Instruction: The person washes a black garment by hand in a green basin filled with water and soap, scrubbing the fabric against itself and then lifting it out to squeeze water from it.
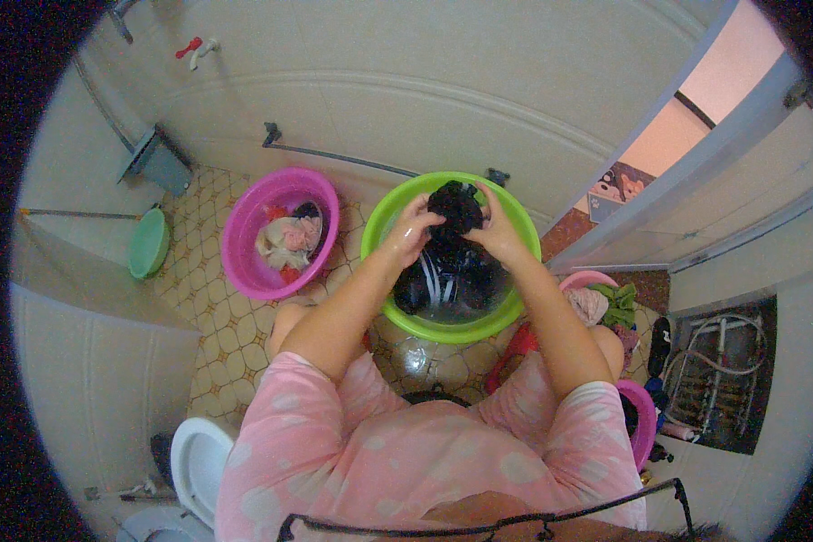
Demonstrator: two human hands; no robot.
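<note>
My left hand [412,230] and my right hand [496,229] grip a bunched black cloth [455,211] between them, above a lime-green plastic basin [372,254]. Below the cloth, a dark garment with white stripes [436,284] lies in water in the basin. Whether the bunched cloth is part of that garment I cannot tell. Wet patches shine on my left hand. The fingers of both hands curl around the sides of the cloth, and its underside is hidden.
On the tiled floor to the left stands a magenta basin [234,261] holding pink, cream and red clothes [291,237]. Further left are a green long-handled scoop [149,244] and a grey bin [162,166]. Laundry [599,303] is piled right, near a door [704,196]. A wall bar [345,156] runs behind.
</note>
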